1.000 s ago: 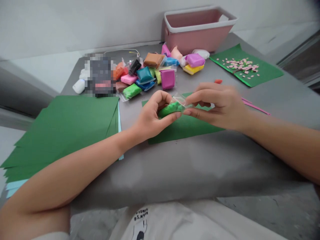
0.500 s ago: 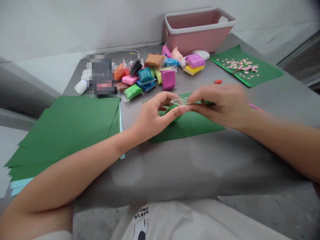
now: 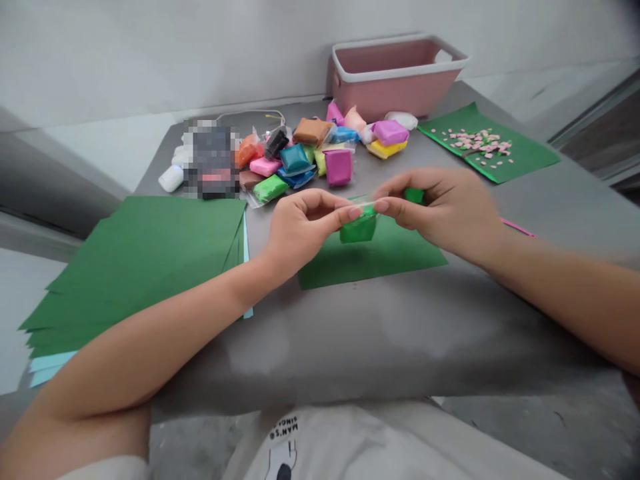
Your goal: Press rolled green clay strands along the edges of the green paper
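A clear bag with green clay (image 3: 359, 228) hangs between my hands above a green sheet (image 3: 390, 257). My left hand (image 3: 307, 227) pinches the bag's upper left edge between thumb and fingers. On the other side, my right hand (image 3: 440, 207) pinches the bag's upper right edge. A small green clay lump (image 3: 415, 195) sits within the curled fingers of my right hand. The bag's top edge looks drawn flat between both thumbs.
Several coloured clay packs (image 3: 295, 157) lie behind my hands. A pink bin (image 3: 395, 90) stands at the back. Stacked green sheets (image 3: 145, 260) lie left; a blossom picture (image 3: 530, 150) and a pink stick (image 3: 519, 227) lie right.
The bag's opening, rounded before, now looks flattened, and the green clay in it shows more fully. The view has shifted slightly; the red piece behind my right hand no longer shows.
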A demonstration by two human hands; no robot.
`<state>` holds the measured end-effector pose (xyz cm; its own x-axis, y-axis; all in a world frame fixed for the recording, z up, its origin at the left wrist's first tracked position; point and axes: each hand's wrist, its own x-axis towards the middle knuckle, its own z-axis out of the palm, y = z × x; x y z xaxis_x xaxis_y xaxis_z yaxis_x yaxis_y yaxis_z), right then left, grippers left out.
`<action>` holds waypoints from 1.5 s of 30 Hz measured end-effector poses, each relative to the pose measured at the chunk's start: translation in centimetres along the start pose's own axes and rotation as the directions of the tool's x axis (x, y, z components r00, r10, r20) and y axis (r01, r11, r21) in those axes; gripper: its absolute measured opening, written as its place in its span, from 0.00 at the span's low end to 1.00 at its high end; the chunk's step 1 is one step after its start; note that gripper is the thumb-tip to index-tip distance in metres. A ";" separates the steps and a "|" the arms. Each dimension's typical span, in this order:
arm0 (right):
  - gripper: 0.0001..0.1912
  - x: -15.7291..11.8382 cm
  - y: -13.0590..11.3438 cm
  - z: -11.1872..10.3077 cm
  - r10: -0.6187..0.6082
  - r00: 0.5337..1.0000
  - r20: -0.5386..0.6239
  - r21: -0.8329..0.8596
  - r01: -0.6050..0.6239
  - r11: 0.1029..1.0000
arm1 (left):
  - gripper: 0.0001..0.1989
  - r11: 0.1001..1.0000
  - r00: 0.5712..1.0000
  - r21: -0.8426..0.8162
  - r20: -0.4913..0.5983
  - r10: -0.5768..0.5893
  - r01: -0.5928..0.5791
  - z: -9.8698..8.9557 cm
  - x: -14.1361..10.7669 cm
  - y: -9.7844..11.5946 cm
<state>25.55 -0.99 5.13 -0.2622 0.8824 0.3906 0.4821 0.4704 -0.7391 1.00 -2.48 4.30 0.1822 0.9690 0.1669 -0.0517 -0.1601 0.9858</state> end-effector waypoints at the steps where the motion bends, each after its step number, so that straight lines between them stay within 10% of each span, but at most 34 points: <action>1: 0.30 0.1 0.1 -0.1 0.017 0.999 0.031 -0.028 -0.017 0.999 | 0.26 1.000 1.000 -0.001 -0.006 -0.011 0.011 0.0 0.0 0.1; 18: 0.26 -0.2 -0.1 0.1 -0.158 0.987 -0.007 -0.101 0.156 0.983 | 0.24 0.997 1.000 0.073 -0.003 -0.002 0.003 -0.4 0.0 0.4; 35: 0.22 -0.4 -1.3 0.4 -0.068 0.994 0.084 -0.031 0.070 0.997 | 0.15 0.959 0.986 0.239 0.105 0.132 -0.154 -0.1 -0.2 0.4; 45: 0.22 -0.2 -1.1 0.7 -0.066 0.996 0.063 -0.025 0.068 0.997 | 0.29 0.989 0.995 0.125 0.068 0.067 -0.075 0.0 0.2 0.0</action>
<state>24.47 -1.64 5.46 -0.3460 0.8473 0.4029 0.4843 0.5291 -0.6968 1.03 -2.30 4.37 0.2442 0.9411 0.2339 0.0577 -0.2549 0.9653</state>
